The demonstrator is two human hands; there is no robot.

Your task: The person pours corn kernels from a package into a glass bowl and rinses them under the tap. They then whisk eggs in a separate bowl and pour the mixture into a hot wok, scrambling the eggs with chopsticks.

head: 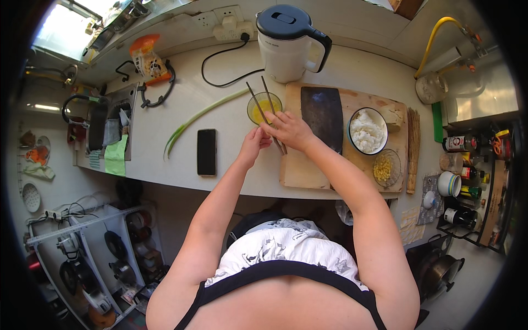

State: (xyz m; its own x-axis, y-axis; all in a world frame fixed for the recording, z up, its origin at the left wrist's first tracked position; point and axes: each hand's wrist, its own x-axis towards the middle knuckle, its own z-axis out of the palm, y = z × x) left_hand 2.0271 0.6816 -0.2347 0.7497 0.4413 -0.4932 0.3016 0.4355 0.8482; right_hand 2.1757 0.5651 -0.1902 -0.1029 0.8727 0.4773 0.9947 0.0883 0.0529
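A clear glass bowl (252, 108) of yellow liquid, which looks like beaten egg, stands on the counter at the cutting board's left edge. Two dark chopsticks (267, 91) cross over it, their near ends showing below my right hand (291, 130). That hand is over the chopsticks with its fingers at the bowl's near rim; its grip on them is unclear. My left hand (255, 147) is just in front of the bowl, fingers curled and tips meeting my right fingers. Whether something small is between the fingertips is hidden.
The wooden cutting board (305, 173) bears a dark cleaver blade (321, 117), a bowl of white rice (367, 131) and a glass bowl of corn kernels (384, 170). Leftward lie a smartphone (206, 152) and a green onion (198, 113). Behind stands an electric kettle (284, 53); a sink (134, 123) is far left.
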